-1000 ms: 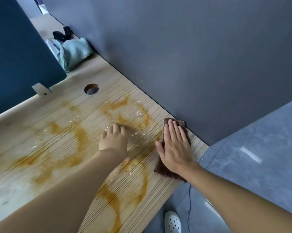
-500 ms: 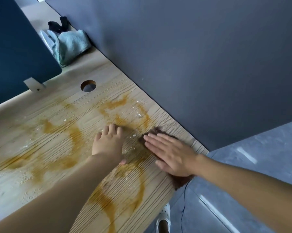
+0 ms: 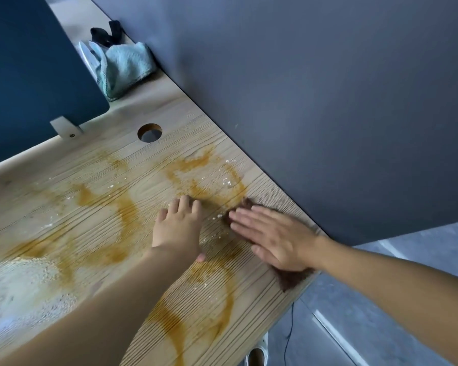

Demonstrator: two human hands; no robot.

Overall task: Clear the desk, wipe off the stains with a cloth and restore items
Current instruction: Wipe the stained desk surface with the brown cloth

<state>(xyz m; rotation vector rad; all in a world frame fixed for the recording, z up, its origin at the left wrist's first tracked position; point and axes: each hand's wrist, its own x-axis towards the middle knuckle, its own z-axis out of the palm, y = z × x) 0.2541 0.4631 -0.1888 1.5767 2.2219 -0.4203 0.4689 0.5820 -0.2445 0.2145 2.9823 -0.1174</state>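
Moved: right hand [image 3: 278, 239] + brown cloth [image 3: 292, 280] have swung round since 1 s ago. Fingers [image 3: 246, 220] pointed at the wall [image 3: 328, 101] then, now point left; cloth's leading edge is at the rim of the orange stains [image 3: 128, 215]. Left hand [image 3: 179, 228] same spot.
Right hand: fingers straight, close together, flat on cloth, pressing not gripping. Prob. flat palm = even wipe pressure.
Left hand: on the bare surface [image 3: 95, 165] just left of the cloth, fingers a bit spread, holding nothing. Looks like a brace for the lean.
Cloth: under right palm, right end of surface, back corner sticking out at the near edge.
Stains: streaks over most of the surface, pale crumbs [image 3: 226, 180] mixed in, powdery patch [image 3: 24, 276] far left. Wiping barely begun imo.
Edges: wall tight along far side, dark divider [image 3: 24, 75] back-left; near edge drops to floor [image 3: 381, 326], so cloth could slip off.
Room: long open run leftward; only left hand in the path, hole [image 3: 149, 132] further back. Teal towel [image 3: 125, 64] well apart in back corner.
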